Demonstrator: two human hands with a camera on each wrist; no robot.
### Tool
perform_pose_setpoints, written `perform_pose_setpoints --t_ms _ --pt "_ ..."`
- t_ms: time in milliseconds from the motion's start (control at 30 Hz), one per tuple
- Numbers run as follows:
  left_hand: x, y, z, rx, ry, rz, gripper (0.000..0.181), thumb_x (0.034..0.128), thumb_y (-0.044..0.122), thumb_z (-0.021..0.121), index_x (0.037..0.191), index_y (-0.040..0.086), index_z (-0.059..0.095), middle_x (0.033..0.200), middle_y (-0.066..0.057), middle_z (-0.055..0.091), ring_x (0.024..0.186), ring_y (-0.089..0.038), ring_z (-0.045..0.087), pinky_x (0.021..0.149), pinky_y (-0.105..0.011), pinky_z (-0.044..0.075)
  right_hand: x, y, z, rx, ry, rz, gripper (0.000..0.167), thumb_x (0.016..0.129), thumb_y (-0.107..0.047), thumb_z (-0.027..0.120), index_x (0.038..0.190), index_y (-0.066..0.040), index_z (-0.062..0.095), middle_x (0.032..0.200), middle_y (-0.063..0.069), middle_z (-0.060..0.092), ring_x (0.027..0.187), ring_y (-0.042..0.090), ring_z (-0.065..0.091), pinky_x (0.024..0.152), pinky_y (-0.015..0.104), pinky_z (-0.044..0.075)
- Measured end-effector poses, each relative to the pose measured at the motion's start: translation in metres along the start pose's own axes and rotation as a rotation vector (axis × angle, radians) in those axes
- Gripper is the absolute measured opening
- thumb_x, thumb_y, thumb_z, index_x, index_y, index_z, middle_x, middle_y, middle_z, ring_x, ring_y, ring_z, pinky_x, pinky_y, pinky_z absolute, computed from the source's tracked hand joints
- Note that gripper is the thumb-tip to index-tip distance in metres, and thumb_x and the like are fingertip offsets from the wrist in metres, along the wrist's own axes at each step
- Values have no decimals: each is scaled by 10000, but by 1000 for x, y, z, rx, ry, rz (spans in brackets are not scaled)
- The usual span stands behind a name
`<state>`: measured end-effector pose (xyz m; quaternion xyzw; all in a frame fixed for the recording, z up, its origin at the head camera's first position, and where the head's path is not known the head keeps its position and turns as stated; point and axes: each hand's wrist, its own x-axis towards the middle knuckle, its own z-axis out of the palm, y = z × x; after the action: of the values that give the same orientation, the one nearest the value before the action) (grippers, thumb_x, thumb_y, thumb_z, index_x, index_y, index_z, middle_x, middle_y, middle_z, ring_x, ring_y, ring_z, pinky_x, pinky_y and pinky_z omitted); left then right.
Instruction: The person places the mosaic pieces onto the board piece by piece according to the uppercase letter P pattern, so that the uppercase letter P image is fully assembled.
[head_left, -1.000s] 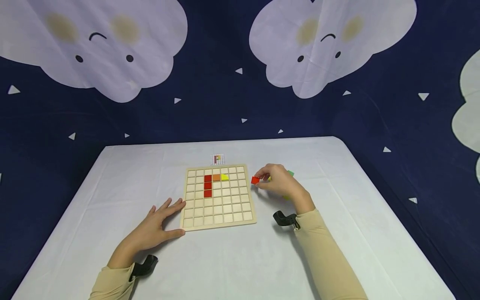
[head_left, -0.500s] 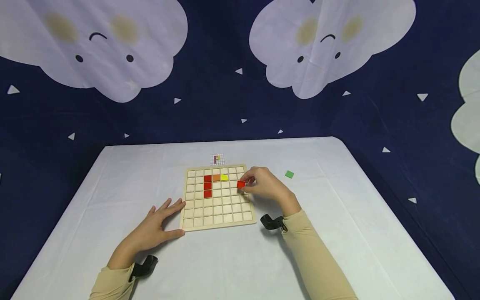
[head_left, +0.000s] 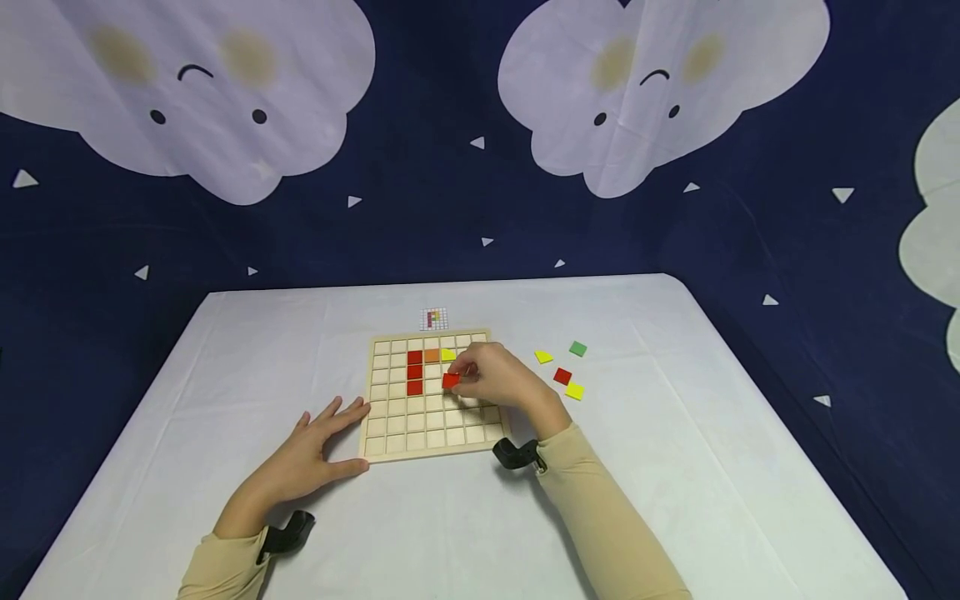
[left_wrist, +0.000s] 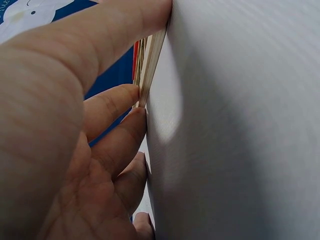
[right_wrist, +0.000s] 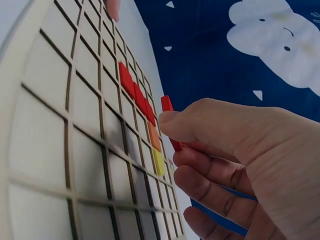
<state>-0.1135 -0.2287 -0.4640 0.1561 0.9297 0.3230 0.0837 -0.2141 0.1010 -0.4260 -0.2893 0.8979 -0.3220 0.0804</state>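
My right hand (head_left: 498, 379) pinches a red square tile (head_left: 450, 381) between thumb and fingers, over the middle of a pale wooden grid board (head_left: 435, 442). In the right wrist view the held red tile (right_wrist: 169, 104) is raised off the board's surface. Three dark red tiles (head_left: 415, 372) form a column on the board. An orange tile (head_left: 432, 356) lies to the right of the top one, followed by a yellow tile (head_left: 448, 355). My left hand (head_left: 307, 462) lies spread on the table, its fingertips (left_wrist: 132, 92) and thumb touching the board's left edge.
A small printed pattern card (head_left: 434, 319) lies behind the board. To the right, on the white table (head_left: 675, 467), are a green tile (head_left: 577, 349), a red tile (head_left: 562, 377) and two yellow tiles (head_left: 574, 391). A dark blue cloth with clouds hangs behind.
My right hand has carried the red tile leftward from beside the board to over its middle. Loose tiles at the right, formerly hidden by that hand, now show. My left hand has stayed put.
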Motion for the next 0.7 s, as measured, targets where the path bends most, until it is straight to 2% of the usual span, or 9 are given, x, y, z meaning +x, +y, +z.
perform_pose_setpoints --t_ms 467,700 --pt "0 -1 -1 5 -2 5 854 855 390 904 1587 138 542 1697 -160 442 1626 -532 214 1241 -836 60 11 -19 16 -19 -51 -33 229 921 -153 846 1129 -60 821 1036 35 754 898 114 625 822 229 558" --pt "-1 0 1 -3 -2 5 854 855 392 903 1587 141 542 1696 -163 441 1623 -537 217 1237 -841 58 12 -24 25 12 -74 1 244 928 -149 839 1156 -69 804 1091 29 773 931 112 651 871 241 571"
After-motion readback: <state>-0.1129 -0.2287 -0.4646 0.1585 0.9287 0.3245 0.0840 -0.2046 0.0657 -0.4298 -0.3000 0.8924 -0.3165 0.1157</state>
